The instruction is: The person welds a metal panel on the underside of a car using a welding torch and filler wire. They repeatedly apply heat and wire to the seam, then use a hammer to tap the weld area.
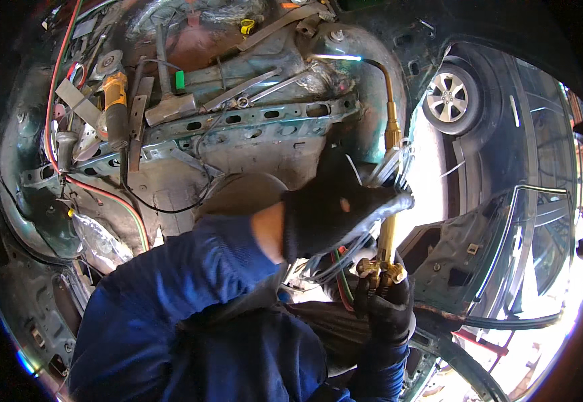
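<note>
Brass torch (386,240) extends away from the body, its valve end grasped by the right hand's (386,301) gloved fingers. The left hand (345,209) crosses its middle; I cannot tell whether those fingers grip. Beyond, flame (339,57) burns at the bent tip; farther right stands a wheel (449,98).

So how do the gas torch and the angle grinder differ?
The gas torch is brass-coloured; the angle grinder is orange and dark. The right hand holds the torch; the grinder lies unheld. The torch has a slim, curved neck; the grinder is thick-bodied with a round disc. Both are handheld tools.
</note>
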The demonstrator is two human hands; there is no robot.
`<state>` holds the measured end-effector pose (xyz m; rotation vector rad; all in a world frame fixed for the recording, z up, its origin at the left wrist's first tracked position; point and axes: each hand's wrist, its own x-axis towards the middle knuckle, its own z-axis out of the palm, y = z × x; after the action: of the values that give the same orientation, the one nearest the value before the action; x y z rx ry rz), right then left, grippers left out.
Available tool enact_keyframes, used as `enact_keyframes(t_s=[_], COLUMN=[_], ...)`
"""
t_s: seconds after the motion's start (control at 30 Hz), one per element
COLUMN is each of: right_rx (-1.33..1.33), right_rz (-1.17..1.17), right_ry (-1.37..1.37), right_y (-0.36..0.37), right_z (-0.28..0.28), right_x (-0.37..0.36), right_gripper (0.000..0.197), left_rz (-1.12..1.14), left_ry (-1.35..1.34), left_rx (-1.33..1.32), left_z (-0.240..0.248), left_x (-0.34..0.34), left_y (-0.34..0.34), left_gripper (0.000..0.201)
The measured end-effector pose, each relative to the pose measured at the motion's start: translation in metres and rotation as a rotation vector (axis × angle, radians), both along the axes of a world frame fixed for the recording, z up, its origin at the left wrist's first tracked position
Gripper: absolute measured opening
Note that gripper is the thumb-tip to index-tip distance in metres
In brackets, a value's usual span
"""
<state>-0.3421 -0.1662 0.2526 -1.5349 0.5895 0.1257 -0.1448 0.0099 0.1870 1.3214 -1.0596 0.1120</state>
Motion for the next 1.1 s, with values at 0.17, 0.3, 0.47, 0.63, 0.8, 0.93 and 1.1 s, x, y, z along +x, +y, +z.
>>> enact_keyframes(t_s=[0.17, 0.3, 0.47, 0.63, 0.8, 0.93, 1.1], right_rx=[0.018, 0.232, 0.248, 0.006, -0.243, -0.430, -0.337], right_rz=[-0.208, -0.143, -0.165, -0.125, -0.055, -0.081, -0.262], right_ry=[-0.055, -0.092, 0.017, 0.180, 0.422, 0.553, 0.431], right_y=[-0.012, -0.043, -0.033, -0.039, -0.032, -0.044, -0.056], right_z=[-0.011, -0.035, -0.040, -0.052, -0.056, -0.058, -0.063], right_x=[0.013, 0.016, 0.056, 0.073, 0.083, 0.055, 0.035], right_gripper=[0.082, 0.076, 0.068, 0.067, 0.063, 0.061, 0.068], left_rz=[-0.030, 0.070, 0.308, 0.307, 0.433, 0.348, 0.172], left_ry=[0.577, 0.740, 1.014, 1.402, 1.469, 1.542, 1.461], left_rx=[-0.208, -0.268, 0.037, -0.015, -0.029, -0.179, 0.018], left_z=[0.042, 0.051, -0.026, -0.104, -0.138, -0.146, -0.142], left_x=[0.062, 0.118, 0.114, 0.087, 0.081, 0.072, 0.069], left_y=[0.067, 0.140, 0.131, 0.118, 0.122, 0.130, 0.120], left_gripper=[0.035, 0.044, 0.048, 0.030, 0.031, 0.037, 0.051])
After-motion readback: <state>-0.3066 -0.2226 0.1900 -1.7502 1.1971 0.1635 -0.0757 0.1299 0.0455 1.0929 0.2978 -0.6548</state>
